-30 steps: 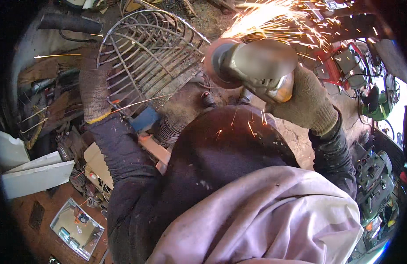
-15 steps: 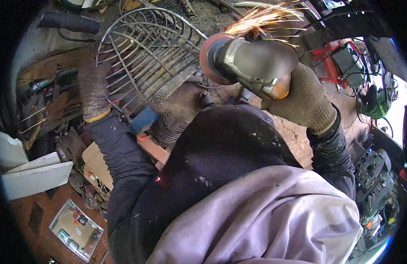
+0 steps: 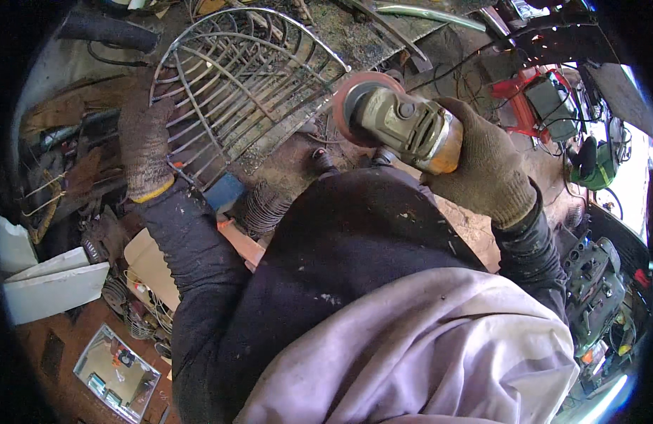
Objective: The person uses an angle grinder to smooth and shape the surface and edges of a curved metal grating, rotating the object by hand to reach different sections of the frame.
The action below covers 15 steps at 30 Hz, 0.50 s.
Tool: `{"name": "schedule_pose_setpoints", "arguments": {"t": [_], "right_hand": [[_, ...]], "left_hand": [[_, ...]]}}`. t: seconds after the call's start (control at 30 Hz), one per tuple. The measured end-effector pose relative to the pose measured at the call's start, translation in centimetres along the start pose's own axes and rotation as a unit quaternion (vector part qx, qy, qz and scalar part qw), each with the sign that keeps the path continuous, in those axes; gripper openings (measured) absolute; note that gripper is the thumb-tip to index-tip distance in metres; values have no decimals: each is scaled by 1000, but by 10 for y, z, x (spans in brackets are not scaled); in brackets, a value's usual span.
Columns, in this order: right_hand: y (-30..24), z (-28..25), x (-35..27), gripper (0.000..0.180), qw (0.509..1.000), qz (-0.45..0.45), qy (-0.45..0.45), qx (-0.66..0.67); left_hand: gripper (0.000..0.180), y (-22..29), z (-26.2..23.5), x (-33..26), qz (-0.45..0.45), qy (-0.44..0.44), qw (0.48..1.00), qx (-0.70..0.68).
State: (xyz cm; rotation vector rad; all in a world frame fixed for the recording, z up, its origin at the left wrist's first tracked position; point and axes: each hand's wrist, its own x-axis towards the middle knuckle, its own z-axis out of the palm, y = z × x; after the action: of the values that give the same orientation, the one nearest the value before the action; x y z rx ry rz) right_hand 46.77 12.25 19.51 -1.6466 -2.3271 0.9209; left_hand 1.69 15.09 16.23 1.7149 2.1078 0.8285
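Head view: right hand (image 3: 485,166) clamped on grinder (image 3: 404,127), disc (image 3: 346,106) beside metal rack (image 3: 242,87). Left hand (image 3: 144,145) at rack edge; grip unclear.

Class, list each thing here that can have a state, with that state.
Grinder: held up, motor state unclear
Disc: mounted, no sparks; close to metal rack, contact unclear
Metal rack: openwork, uncovered
Right hand: gloved, closed around grinder
Left hand: gloved, at rack's edge, grip unclear
Mirror: lying face up
White panels: overlapping
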Motion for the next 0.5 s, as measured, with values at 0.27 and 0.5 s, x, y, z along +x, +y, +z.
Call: {"name": "schedule_pose_setpoints", "arguments": {"t": [0.27,0.5], "right_hand": [[-2,4,-6,85,999,25,41,-13],[-11,16,7,82,996,-28,76,-38]], "left_hand": [[58,-4,7,-1,-41,-11,997,-64],[56,-22,4,3,-30,-18,999,-19]]}}
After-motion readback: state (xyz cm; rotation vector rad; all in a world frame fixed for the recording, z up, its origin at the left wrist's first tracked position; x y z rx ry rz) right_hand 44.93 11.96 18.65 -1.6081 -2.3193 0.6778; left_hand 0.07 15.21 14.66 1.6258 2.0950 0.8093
